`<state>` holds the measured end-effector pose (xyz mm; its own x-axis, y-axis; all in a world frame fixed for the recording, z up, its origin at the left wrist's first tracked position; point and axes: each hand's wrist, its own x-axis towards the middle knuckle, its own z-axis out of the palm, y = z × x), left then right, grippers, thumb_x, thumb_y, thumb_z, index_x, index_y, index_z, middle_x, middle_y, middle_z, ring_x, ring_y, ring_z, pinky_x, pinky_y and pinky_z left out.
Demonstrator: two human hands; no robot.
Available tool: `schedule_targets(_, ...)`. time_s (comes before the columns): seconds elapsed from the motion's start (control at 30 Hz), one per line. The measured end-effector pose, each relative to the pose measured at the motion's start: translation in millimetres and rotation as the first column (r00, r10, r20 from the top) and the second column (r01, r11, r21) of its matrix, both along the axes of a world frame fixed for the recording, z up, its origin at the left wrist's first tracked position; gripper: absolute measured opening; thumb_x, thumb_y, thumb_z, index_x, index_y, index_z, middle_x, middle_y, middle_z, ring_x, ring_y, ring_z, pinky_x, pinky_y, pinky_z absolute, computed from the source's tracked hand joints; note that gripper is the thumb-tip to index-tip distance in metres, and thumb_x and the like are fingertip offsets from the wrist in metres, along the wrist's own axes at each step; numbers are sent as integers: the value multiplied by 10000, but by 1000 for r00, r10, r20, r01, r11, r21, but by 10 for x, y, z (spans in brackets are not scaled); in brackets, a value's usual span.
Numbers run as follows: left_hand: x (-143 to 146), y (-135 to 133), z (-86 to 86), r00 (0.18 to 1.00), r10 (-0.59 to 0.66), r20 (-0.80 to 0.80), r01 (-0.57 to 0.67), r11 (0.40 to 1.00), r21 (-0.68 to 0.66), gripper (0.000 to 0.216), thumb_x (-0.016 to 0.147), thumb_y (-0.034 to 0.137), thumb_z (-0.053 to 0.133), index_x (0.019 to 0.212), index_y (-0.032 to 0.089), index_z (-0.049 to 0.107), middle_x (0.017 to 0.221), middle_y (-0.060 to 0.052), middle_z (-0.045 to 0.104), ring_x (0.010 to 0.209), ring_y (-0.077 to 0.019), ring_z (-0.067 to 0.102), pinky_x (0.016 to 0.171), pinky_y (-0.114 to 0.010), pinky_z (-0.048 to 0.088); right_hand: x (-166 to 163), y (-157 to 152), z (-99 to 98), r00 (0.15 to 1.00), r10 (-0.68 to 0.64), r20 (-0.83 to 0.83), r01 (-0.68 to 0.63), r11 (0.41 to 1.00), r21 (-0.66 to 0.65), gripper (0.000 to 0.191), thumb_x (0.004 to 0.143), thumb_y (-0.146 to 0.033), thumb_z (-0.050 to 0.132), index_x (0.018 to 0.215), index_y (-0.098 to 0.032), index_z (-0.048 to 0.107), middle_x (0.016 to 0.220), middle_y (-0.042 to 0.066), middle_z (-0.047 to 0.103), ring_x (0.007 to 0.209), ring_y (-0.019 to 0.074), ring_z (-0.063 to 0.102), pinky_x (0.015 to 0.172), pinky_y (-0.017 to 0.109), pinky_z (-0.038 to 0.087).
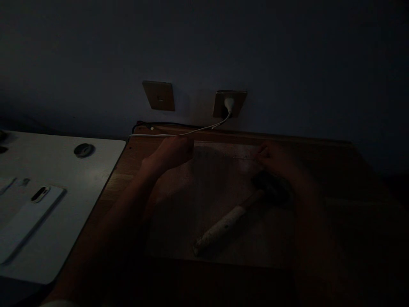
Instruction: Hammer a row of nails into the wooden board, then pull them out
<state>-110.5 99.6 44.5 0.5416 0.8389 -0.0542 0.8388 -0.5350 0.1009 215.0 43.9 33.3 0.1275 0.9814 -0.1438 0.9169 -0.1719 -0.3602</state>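
The scene is very dark. A flat grey slab (220, 200) lies on a wooden table (335, 187). On the slab rests a hammer (236, 217) with a pale handle and a dark head. My left hand (171, 154) is at the slab's far left corner, fingers curled as if gripping its edge. At the far right part of the slab is my right hand (275, 161), fingers bent onto its top edge, just behind the hammer's head. What the fingers hold is hard to see.
A white cable (191, 132) runs from a plug (228, 104) in a wall socket across the table's back edge. A second wall plate (159, 95) is to the left. A white surface (64, 192) with small items stands at left.
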Motion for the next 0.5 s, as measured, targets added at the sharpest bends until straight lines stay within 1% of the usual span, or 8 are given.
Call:
schedule_targets(0.23,-10,-2,-2,999,-21,-29,21,1000,11,233,942,253,500,987,167,712,930,-111,752,782,-221,691,684,-305,483,15,5,-49,1000,18,-19,-17,1000,25,42,855,-257,630,854,-252,588,834,57,745,736,226,685,599,310,450)
schedule_targets(0.4,-25,7,-4,999,-32,3,32,999,-44,204,912,204,525,972,170,717,947,-109,749,817,-238,699,693,-308,482,-6,-3,-74,1000,21,-12,-21,999,49,50,840,-231,631,844,-249,584,826,58,736,745,225,673,622,311,440)
schedule_targets(0.5,-30,0,4,999,-39,1,39,998,-50,239,920,195,504,991,176,732,966,-110,753,837,-244,703,723,-319,488,-29,-10,-45,999,30,-30,-28,998,53,67,832,-215,630,818,-247,573,810,55,732,721,216,660,606,304,435)
